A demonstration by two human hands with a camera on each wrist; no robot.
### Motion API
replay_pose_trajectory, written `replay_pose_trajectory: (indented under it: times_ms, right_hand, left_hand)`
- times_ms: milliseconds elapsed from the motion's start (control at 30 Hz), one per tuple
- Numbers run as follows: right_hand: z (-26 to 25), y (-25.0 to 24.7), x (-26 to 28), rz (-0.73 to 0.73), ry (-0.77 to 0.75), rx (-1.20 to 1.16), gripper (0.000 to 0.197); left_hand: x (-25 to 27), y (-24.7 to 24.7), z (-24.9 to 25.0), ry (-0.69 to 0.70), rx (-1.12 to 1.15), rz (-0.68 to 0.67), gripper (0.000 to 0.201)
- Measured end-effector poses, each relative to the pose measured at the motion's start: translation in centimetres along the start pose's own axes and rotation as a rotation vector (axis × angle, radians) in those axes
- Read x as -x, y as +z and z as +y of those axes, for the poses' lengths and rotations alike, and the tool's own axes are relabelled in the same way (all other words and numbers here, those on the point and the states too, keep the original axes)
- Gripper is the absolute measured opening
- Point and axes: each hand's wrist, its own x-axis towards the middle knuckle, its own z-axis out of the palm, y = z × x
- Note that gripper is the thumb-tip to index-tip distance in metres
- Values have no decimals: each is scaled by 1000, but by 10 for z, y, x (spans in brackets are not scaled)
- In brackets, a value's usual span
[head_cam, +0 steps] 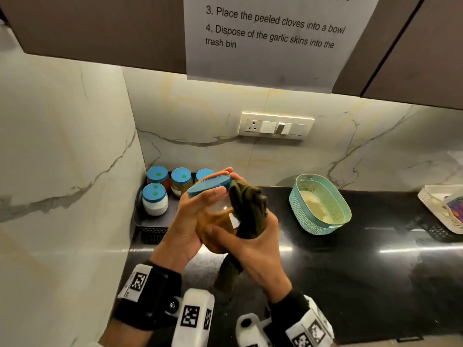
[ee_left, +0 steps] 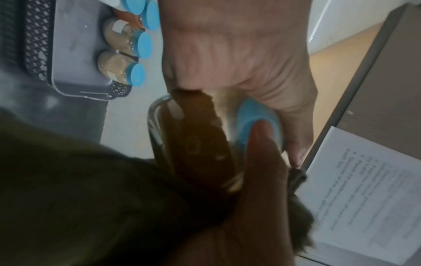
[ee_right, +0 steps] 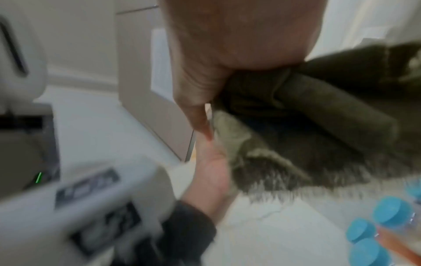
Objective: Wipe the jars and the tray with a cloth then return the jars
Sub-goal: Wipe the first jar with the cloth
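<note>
A glass jar (head_cam: pixel 220 216) with brown contents and a blue lid (head_cam: pixel 209 187) is held tilted above the black counter. My left hand (head_cam: pixel 198 211) grips it at the lid and side, as the left wrist view shows around the blue lid (ee_left: pixel 257 124). My right hand (head_cam: pixel 250 239) holds a dark green cloth (head_cam: pixel 248 211) wrapped against the jar's right side; the cloth (ee_right: pixel 318 111) fills the right wrist view. Several blue-lidded jars (head_cam: pixel 155 199) stand in the dark tray (head_cam: pixel 150 221) at the back left corner.
A teal basket (head_cam: pixel 320 204) sits on the counter to the right. A white tray (head_cam: pixel 443 209) lies at the far right edge. A wall socket panel (head_cam: pixel 275 126) is on the marble backsplash. A printed sheet (head_cam: pixel 270 33) hangs from the cabinet above.
</note>
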Motion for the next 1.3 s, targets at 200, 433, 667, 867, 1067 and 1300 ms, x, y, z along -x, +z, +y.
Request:
replay_pose_trajectory:
  times_ms: [200, 433, 667, 867, 1067, 1300]
  right_hand:
    - [10, -4, -9, -95, -174, 146, 75]
    - [3, 10, -5, -28, -201, 204, 79]
    - [8, 2, -19, -128, -99, 60, 87]
    - [10, 3, -10, -99, -354, 324, 72]
    - [9, 1, -16, -94, -151, 176, 81]
    - [23, -9, -12, -181, -250, 271, 88]
  left_hand:
    - [2, -8, -5, 18, -5, 42, 96]
    - [4, -11, 5, 30, 32, 14, 98]
    - [-2, -7, 5, 90, -52, 127, 118]
    - [0, -10, 1, 80, 15, 71, 112]
    - [-11, -4, -3, 139, -104, 201, 119]
    - [-7, -3, -13, 109, -56, 243, 113]
